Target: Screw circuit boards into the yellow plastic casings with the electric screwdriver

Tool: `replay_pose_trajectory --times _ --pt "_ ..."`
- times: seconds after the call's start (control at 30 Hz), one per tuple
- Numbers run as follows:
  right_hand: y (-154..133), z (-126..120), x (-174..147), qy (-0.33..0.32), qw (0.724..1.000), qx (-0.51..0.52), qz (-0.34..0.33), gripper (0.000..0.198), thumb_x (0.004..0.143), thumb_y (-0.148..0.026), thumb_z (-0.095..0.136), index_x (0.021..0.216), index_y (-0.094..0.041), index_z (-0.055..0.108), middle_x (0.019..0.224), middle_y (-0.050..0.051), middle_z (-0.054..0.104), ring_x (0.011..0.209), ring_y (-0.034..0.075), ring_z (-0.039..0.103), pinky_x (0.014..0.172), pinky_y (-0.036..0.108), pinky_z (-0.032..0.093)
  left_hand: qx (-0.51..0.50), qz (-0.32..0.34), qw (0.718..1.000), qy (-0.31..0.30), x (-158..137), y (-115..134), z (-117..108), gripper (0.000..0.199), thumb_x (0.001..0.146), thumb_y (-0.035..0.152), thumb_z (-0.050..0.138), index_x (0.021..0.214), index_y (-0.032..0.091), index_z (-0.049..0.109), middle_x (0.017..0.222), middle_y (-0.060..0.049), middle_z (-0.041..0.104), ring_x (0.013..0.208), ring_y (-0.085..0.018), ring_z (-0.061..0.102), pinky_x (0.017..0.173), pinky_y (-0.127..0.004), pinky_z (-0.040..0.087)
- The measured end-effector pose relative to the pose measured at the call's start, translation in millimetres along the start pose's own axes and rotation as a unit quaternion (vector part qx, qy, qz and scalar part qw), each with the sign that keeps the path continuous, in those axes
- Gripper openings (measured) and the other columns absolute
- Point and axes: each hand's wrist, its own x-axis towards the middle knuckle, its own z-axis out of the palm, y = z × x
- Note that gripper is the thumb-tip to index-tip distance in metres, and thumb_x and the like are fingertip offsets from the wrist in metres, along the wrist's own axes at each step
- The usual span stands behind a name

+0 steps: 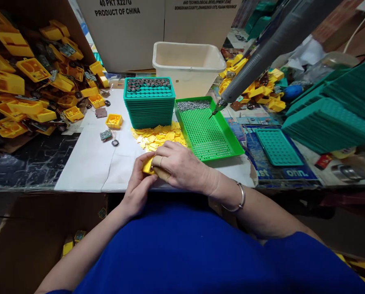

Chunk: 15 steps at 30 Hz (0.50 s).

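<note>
- The left hand [139,183] is curling nearly closed, gripping a small yellow case [148,166] between thumb and fingers.
- The right hand [178,165] is bending its fingers down, almost closed, onto the same case's right side; two beige finger covers [158,161] are showing, and the palm is facing away from view.
- One yellow case is sitting between the hands, just above the front edge of the table [84,163]; the fingers are partly hiding it.
- One bangle [241,197] is circling the right wrist.
- Beyond the hands, one heap of flat yellow pieces [157,136] is lying too jumbled to count.
- One green tray [235,147] is resting right of the heap, holding many small metal pieces [194,105].
- One stack of teal trays [148,108] is standing behind the heap, its top tray carrying dark round parts [148,83].
- To the left, one open yellow housing [114,121], one circuit board [105,135] and one black disc [115,143] are lying close together.
- One screwdriver [236,83] is slanting above the green tray.
- One whitish bin [188,69] is standing behind the stack and tray.
- One single teal tray [278,147] is lying farther right.
</note>
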Motion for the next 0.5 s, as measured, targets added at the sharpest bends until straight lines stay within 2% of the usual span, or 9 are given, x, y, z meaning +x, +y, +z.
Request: replay_pose_trajectory --times 0.13,0.27,0.37,0.4,0.43,0.5 --pt "-9 1 0 -0.023 0.993 0.029 0.112 0.010 0.087 -0.022 0.060 0.082 -0.014 0.064 0.083 0.008 0.063 0.078 0.018 0.049 0.071 0.032 0.039 0.054 0.015 0.998 -0.030 -1 4 -3 0.040 0.080 0.015 0.064 0.119 0.023 0.061 0.123 -0.005 0.063 0.119 -0.027 0.051 0.106 -0.038 0.037" --pt "0 1 -1 -0.008 0.959 0.163 0.233 0.020 0.078 -0.027 0.074 0.078 -0.016 0.058 0.073 -0.001 0.058 0.066 0.011 0.048 0.063 0.025 0.036 0.002 -0.062 0.996 -0.059 -2 6 -8 0.041 0.082 0.019 0.063 0.122 0.025 0.063 0.128 -0.004 0.063 0.119 -0.026 0.054 0.103 -0.036 0.041" --pt "14 -4 4 -0.062 0.924 0.294 0.239 0.017 0.083 -0.028 0.070 0.078 -0.015 0.060 0.066 -0.003 0.060 0.062 0.009 0.051 0.060 0.023 0.037 -0.092 -0.133 0.985 -0.059 -2 8 -11 0.033 0.086 0.028 0.061 0.119 0.022 0.063 0.123 -0.007 0.066 0.113 -0.026 0.061 0.093 -0.039 0.050" --pt "19 -6 8 -0.062 0.923 0.305 0.228 0.014 0.086 -0.027 0.066 0.080 -0.015 0.063 0.070 -0.002 0.064 0.065 0.009 0.055 0.062 0.023 0.039 -0.123 -0.149 0.980 -0.055 -2 10 -12 0.030 0.087 0.029 0.060 0.116 0.021 0.062 0.117 -0.008 0.069 0.109 -0.027 0.064 0.088 -0.039 0.054" --pt "24 -8 13 -0.050 0.932 0.285 0.217 0.012 0.089 -0.025 0.062 0.084 -0.015 0.065 0.077 0.000 0.067 0.071 0.011 0.058 0.066 0.024 0.041 -0.149 -0.161 0.974 -0.051 -2 12 -13 0.028 0.087 0.028 0.061 0.113 0.020 0.061 0.110 -0.009 0.071 0.103 -0.027 0.067 0.082 -0.039 0.056" --pt "33 -8 26 -0.029 0.968 0.157 0.196 0.013 0.092 -0.021 0.058 0.094 -0.017 0.069 0.093 0.004 0.070 0.084 0.014 0.061 0.073 0.027 0.042 -0.178 -0.172 0.967 -0.050 -2 16 -16 0.025 0.085 0.025 0.062 0.109 0.020 0.057 0.099 -0.009 0.074 0.093 -0.027 0.072 0.069 -0.036 0.059"
